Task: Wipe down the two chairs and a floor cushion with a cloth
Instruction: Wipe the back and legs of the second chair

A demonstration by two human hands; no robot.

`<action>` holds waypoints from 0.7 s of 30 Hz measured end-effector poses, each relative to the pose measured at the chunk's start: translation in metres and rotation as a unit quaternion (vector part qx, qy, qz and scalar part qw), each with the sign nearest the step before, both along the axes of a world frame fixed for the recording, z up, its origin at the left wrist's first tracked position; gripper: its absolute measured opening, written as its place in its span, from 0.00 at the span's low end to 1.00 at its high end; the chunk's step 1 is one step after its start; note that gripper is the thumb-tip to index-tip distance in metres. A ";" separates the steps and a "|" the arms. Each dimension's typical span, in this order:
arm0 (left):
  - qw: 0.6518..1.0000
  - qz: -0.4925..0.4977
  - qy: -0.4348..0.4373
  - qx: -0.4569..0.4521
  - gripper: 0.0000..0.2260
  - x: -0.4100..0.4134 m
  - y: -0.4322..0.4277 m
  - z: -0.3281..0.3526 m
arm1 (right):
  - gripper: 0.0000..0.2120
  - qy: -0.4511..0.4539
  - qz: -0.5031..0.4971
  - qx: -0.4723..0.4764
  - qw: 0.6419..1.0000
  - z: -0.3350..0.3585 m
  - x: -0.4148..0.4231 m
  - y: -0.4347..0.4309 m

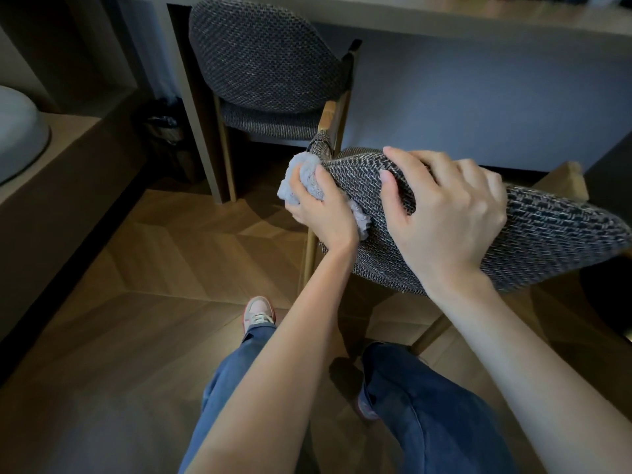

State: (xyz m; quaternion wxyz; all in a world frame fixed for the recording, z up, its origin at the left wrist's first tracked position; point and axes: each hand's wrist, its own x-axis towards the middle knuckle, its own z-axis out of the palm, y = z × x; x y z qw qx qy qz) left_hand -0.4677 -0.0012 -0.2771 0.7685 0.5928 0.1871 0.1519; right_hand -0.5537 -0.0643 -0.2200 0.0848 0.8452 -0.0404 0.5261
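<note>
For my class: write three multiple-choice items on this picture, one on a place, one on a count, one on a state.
1. Where is the far chair? A tucked in at the desk; B lying on its side; C upside down.
2. How many chairs show? A one; B two; C four.
3. The left hand: A hangs idle; B grips the cloth; C lies flat.
Key: A, its seat is under the desk top; B, that one plus the near chair; B, fingers curl round the cloth.

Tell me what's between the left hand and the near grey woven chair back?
A bunched, fluffy pale blue cloth; the left hand grips it against the grey woven chair back. The head view shows it.
</note>
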 end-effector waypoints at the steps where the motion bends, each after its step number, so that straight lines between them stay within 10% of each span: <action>1: 1.000 0.014 -0.008 0.000 0.17 0.003 -0.001 -0.002 | 0.13 -0.004 -0.001 -0.001 1.000 0.000 0.001 0.000; 16: 0.990 -0.051 0.126 0.040 0.16 0.033 0.016 -0.078 | 0.12 -0.026 0.003 0.003 1.000 -0.003 0.004 0.001; 21: 0.999 0.022 0.040 -0.011 0.09 0.027 0.016 -0.046 | 0.12 -0.028 0.003 0.005 1.000 -0.002 0.003 0.003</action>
